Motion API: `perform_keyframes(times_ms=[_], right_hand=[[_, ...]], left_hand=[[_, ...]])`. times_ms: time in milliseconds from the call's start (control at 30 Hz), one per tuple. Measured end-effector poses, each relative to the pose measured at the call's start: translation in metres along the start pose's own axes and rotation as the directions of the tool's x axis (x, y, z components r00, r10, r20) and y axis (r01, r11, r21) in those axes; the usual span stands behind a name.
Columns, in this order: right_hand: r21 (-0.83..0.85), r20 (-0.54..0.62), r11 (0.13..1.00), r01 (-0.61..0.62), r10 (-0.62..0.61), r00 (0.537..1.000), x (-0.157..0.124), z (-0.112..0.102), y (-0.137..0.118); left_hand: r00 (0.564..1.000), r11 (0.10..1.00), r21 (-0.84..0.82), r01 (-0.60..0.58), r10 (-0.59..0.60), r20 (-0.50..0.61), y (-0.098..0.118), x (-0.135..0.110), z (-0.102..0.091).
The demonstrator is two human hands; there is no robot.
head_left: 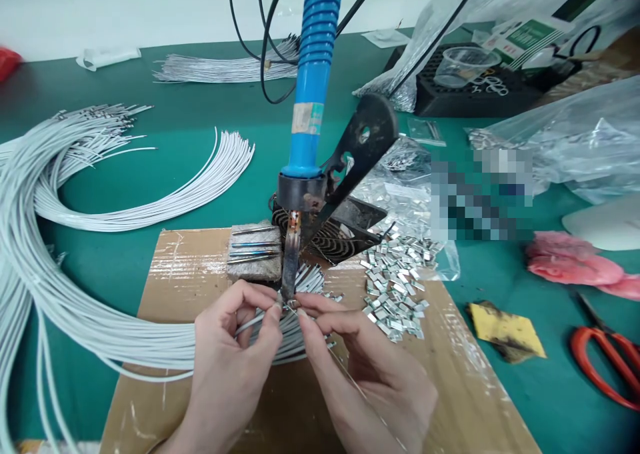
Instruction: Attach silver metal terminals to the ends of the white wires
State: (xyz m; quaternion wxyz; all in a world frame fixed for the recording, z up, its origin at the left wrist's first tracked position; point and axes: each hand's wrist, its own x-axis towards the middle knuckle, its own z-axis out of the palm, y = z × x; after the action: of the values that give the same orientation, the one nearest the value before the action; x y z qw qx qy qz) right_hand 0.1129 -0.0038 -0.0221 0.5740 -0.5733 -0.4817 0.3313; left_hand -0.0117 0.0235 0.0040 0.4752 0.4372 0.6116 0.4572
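Observation:
A blue-handled soldering iron [313, 67] hangs tip down, its dark tip between my two hands. My left hand [233, 351] is closed in a pinch on the end of a white cable [251, 323], close under the tip. Thumb and index finger of my right hand [373, 367] pinch a thin solder wire [361, 393], which trails down across the palm. Its upper end meets the cable end at the iron's tip; fingertips partly hide the contact. Behind and under both hands lies a thick bundle of white cables [125, 331], curving in from the left.
Cardboard [165, 267] covers the green table [200, 114]. A pad with metal rods [254, 254] stands beside the iron. Small metal clips [395, 287] are heaped at right, near a stained yellow sponge [507, 331] and red-handled scissors [603, 357]. More cables [225, 67] lie behind.

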Motion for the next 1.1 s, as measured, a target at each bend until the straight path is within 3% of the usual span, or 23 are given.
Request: perform_keyframes(times_ms=[467, 767, 1100], right_hand=[[0.015, -0.031, 0.999, 0.041, -0.041, 0.999, 0.0010, 0.0020, 0.0013], [-0.063, -0.041, 0.992, 0.105, -0.108, 0.993, 0.0028, 0.0034, -0.0013], [-0.053, -0.007, 0.995, 0.080, -0.080, 0.997, -0.0002, 0.0017, 0.0024]], left_hand=[[0.999, 1.000, 0.001, -0.023, 0.023, -0.042, 0.0005, 0.0001, 0.0008], [0.996, 0.997, 0.039, -0.070, 0.072, -0.052, 0.0031, -0.0015, 0.0007], [1.000, 1.000, -0.027, 0.011, -0.011, -0.013, -0.0011, -0.0001, -0.0005]])
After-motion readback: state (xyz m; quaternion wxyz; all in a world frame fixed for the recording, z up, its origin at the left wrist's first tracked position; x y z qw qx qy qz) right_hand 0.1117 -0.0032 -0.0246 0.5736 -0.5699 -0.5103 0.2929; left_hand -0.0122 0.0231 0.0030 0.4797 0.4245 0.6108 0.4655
